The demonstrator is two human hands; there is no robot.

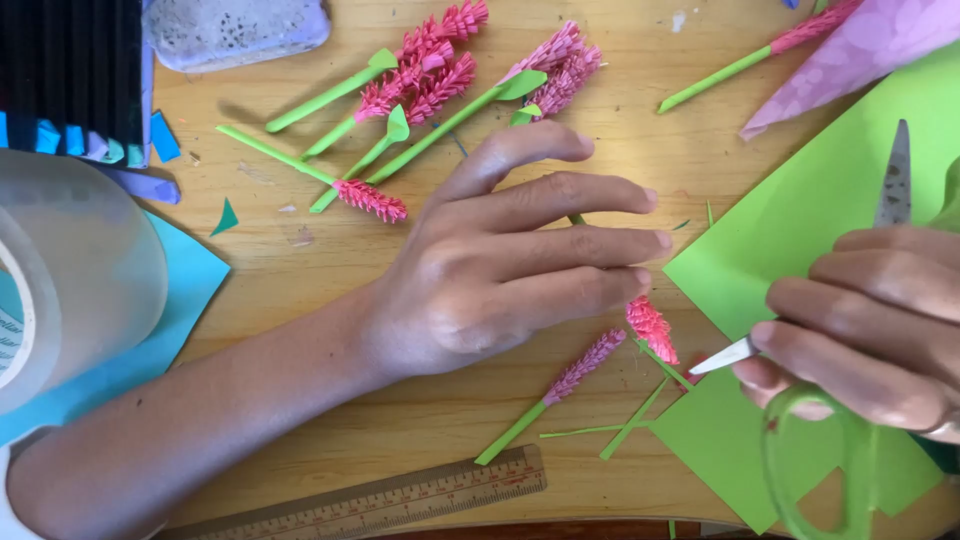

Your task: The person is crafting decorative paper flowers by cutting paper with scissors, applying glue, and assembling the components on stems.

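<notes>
My left hand reaches across the wooden table, fingers spread and stretched toward the green paper sheet; it holds nothing, and a pink paper flower lies just under its fingertips. My right hand grips green-handled scissors, whose blades stand open over the green sheet. Another pink paper flower on a green stem lies below the left hand. A bunch of finished pink flowers with green stems and leaves lies at the back of the table.
A big roll of clear tape stands at the left on blue paper. A wooden ruler lies along the front edge. A pink paper cone and a grey pad sit at the back.
</notes>
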